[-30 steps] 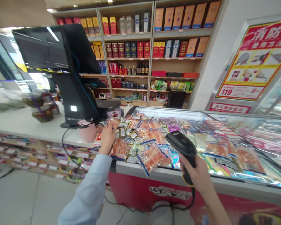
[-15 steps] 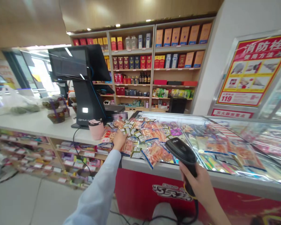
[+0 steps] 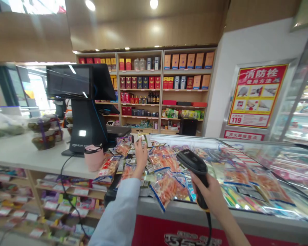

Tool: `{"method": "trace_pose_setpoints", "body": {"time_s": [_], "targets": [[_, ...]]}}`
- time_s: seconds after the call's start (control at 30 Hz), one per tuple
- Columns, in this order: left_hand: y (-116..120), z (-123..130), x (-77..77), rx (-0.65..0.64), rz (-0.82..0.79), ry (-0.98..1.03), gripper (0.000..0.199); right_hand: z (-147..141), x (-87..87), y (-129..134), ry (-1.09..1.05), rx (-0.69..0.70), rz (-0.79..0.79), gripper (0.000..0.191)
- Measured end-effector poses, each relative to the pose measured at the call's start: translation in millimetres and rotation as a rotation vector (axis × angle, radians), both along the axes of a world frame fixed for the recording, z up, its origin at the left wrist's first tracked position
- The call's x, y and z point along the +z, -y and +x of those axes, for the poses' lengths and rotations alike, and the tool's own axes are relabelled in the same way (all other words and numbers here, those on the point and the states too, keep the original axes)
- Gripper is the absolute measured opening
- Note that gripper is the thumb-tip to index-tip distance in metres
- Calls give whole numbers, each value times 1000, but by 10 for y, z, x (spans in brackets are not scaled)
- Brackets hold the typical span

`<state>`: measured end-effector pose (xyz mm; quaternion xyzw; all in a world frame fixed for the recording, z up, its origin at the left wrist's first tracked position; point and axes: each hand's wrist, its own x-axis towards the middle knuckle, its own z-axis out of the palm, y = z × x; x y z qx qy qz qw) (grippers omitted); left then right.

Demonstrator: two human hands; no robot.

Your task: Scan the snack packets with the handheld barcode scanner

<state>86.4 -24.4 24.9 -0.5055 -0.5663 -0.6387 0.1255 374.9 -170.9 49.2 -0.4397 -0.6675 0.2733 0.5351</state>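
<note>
Left hand (image 3: pixel 141 157) shifted farther over snack packets (image 3: pixel 165 191), raised, fingers spread, nothing held; right hand (image 3: pixel 207 194) kept clamped on barcode scanner (image 3: pixel 191 162), hands apart above freezer glass (image 3: pixel 279 160).

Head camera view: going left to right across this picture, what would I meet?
Purple-banded jars, black checkout terminal, pink cup, left hand, barcode scanner in right hand, red fire hydrant poster.
</note>
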Motion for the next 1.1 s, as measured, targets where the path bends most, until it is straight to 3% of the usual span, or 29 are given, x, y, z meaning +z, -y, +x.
{"method": "trace_pose_setpoints", "body": {"time_s": [0.1,0.2,0.33,0.47,0.6,0.77,1.1], "targets": [[-356,206,-163,-151,5,44,41,-32,93,-322,-32,65,1,43],[-534,285,-262,-199,27,56,40,-67,203,-679,-76,202,-42,41],[-539,279,-290,-247,31,64,45,-175,252,-1139,-171,352,-124,40],[-486,274,-282,-247,5,135,51,-305,110,-1437,-250,449,-236,41],[-481,283,-285,-190,11,118,52,-372,-59,-1526,-279,494,-268,40],[-482,309,-287,-156,11,106,52,-351,-141,-1506,-267,617,-305,38],[-446,323,-294,-166,-18,91,53,-323,-286,-1577,-210,541,-304,38]]}}
